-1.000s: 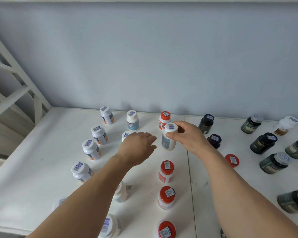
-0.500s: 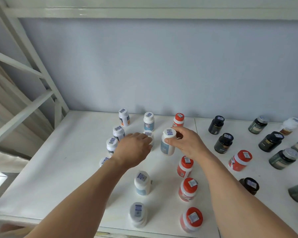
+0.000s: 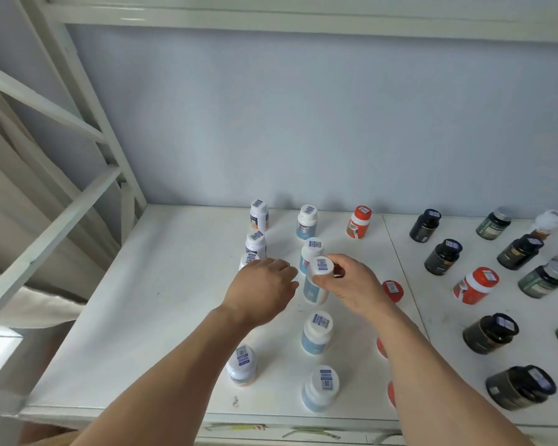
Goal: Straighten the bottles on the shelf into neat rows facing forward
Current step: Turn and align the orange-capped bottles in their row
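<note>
Right hand (image 3: 355, 284) pinches the cap of a white bottle (image 3: 316, 286), fingers curled round the lid, I judge so I can twist its label toward me and seat it in line. It stands upright, long axis vertical; I cannot tell which way its label faces. Left hand (image 3: 261, 294) hovers just left of that bottle, fingers loosely curled, holding nothing, probably ready to steady it. Behind and in front of the bottle run more white ones in a column on the shelf (image 3: 161, 284); red caps (image 3: 392, 289) lie right of it, dark jars (image 3: 443, 256) further right.
</note>
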`<state>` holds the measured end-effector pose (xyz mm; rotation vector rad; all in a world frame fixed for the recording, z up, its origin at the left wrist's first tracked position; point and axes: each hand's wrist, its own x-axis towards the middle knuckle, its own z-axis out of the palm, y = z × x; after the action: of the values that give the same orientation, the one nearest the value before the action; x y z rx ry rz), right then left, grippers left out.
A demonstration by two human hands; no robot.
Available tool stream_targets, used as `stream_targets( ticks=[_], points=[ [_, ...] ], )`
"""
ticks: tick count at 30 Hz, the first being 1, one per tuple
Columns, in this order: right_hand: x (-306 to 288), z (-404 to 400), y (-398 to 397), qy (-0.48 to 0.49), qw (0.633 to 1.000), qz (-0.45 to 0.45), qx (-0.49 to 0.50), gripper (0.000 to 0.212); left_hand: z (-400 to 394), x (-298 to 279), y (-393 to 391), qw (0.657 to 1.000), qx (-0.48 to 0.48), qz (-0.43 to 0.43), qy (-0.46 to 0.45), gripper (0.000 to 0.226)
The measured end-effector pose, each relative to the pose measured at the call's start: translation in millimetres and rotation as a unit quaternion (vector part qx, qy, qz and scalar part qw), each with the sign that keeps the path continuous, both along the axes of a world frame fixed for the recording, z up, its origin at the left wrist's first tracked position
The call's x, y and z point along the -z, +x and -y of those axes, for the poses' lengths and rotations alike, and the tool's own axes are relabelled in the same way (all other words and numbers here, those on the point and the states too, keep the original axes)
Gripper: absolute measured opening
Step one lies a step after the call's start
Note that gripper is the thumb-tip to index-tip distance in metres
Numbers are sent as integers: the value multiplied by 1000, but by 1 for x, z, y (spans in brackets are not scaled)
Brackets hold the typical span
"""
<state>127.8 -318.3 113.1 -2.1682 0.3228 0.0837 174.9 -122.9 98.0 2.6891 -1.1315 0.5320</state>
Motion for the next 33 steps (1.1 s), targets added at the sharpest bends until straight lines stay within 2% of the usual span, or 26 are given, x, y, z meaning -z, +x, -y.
stream_targets(
  ticks=[4,12,21,26,33],
  points=[
    [14,-2,0,7,999,-33,2,43,3,4,0,1000,15,-11,-9,34],
    [29,1,1,17,999,-44,5,44,4,6,0,999,12,-44,10,40],
    [22,0,5,13,998,-58,-7,52,6,2,3,997,-10,-70,20,43],
    [-1,21,7,49,999,-11,11,61,23,-11,12,997,-9,-78,24,47],
    [-23,95,46,2,998,38,47,50,84,-26,37,997,-10,-70,17,57]
  ],
)
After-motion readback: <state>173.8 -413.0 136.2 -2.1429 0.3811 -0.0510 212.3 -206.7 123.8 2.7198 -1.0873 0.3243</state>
